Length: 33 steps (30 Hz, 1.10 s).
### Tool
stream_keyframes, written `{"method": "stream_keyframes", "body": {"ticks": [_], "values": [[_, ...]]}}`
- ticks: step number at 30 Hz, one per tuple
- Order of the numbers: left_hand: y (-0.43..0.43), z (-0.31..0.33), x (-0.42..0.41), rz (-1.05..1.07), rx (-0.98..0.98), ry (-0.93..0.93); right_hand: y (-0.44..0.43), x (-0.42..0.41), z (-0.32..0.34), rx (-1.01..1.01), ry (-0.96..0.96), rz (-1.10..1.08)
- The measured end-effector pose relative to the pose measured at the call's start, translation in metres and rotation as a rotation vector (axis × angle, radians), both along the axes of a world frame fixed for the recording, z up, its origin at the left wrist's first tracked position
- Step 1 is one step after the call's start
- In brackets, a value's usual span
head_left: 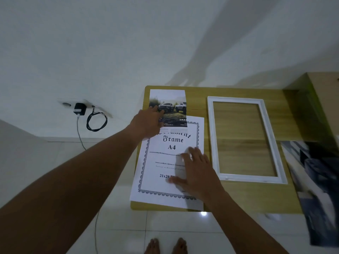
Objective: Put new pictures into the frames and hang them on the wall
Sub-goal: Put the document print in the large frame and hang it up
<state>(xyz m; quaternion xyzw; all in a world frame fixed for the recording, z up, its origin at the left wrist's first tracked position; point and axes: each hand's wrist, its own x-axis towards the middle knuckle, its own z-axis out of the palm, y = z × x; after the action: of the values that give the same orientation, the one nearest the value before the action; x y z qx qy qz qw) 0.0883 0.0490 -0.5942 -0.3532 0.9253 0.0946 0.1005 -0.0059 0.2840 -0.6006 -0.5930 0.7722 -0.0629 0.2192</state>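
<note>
A white picture frame (pixel 211 136) lies flat on the wooden table (pixel 247 195), with the table top showing through it. Left of it lies a white "Document Frame A4" insert sheet (pixel 161 162). A car picture (pixel 172 105) overlaps that sheet's top edge. My left hand (pixel 146 123) rests on the car picture's left side, fingers spread flat. My right hand (pixel 198 173) lies flat on the insert sheet's right half, fingers apart. Neither hand grips anything that I can see.
A dark printed picture (pixel 319 189) hangs over the table's right edge. A charger (pixel 79 109) with a looped cable (pixel 96 121) is plugged into the white wall at left. A wooden cabinet (pixel 322 92) stands at the far right. My bare feet (pixel 165 246) are on white floor tiles.
</note>
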Motion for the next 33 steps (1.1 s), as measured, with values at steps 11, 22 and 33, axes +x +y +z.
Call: {"method": "stream_keyframes", "body": {"ticks": [11, 22, 33], "values": [[-0.012, -0.004, -0.003, -0.024, 0.023, -0.013, 0.021, 0.009, 0.004, 0.078, -0.011, 0.058], [-0.008, -0.005, -0.009, 0.024, 0.011, 0.055, 0.041, 0.026, -0.006, -0.059, 0.086, -0.031], [0.084, 0.004, 0.079, 0.691, 0.312, 0.444, 0.032, 0.044, -0.003, -0.004, 0.085, -0.064]]}}
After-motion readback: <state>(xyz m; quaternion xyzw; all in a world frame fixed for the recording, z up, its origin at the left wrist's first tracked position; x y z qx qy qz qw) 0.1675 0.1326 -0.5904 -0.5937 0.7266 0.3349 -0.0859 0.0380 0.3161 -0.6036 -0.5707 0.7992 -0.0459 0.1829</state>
